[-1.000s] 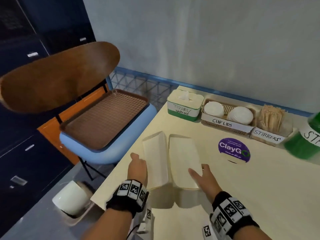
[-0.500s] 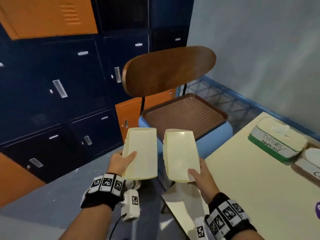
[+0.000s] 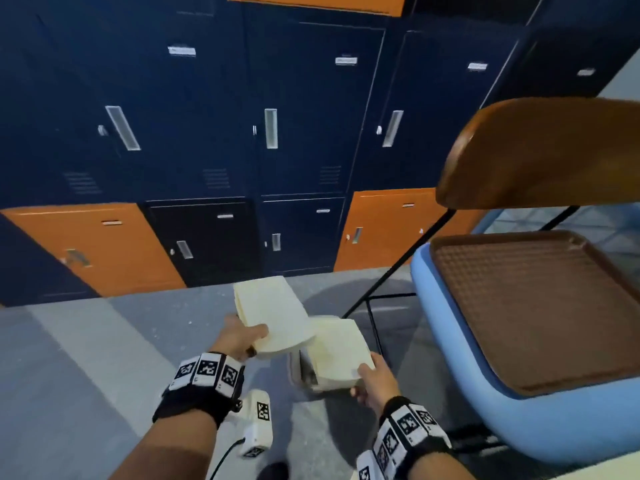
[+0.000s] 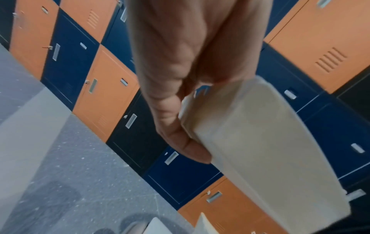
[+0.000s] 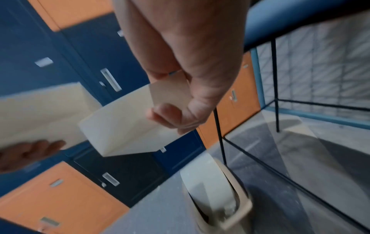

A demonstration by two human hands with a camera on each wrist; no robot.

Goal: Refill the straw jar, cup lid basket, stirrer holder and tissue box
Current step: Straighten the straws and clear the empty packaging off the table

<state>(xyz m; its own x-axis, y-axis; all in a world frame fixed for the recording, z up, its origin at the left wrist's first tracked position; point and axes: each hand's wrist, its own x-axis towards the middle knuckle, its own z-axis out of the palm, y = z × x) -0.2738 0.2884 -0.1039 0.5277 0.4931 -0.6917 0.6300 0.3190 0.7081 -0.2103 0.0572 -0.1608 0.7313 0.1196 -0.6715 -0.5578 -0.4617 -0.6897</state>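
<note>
I hold two flat cream stacks of what looks like folded paper over the grey floor. My left hand (image 3: 247,336) grips the left stack (image 3: 270,315) at its near end, thumb on top; the left wrist view shows that stack (image 4: 260,150) held by my fingers (image 4: 186,147). My right hand (image 3: 372,377) pinches the right stack (image 3: 337,351), which hangs lower, right above a small beige bin (image 3: 298,374). The right wrist view shows the right stack (image 5: 130,126), my right hand (image 5: 180,110) and the bin (image 5: 222,199) below. The tissue box and other holders are out of view.
A blue chair (image 3: 460,344) with a wooden backrest (image 3: 540,150) stands at the right, carrying a brown tray (image 3: 526,306). Navy and orange lockers (image 3: 214,133) fill the wall ahead. The chair's black legs (image 5: 220,134) stand just beside the bin.
My view has swung left from the table to the lockers and floor. Both stacks have left the tabletop and come down toward the bin, the right one now lower than the left.
</note>
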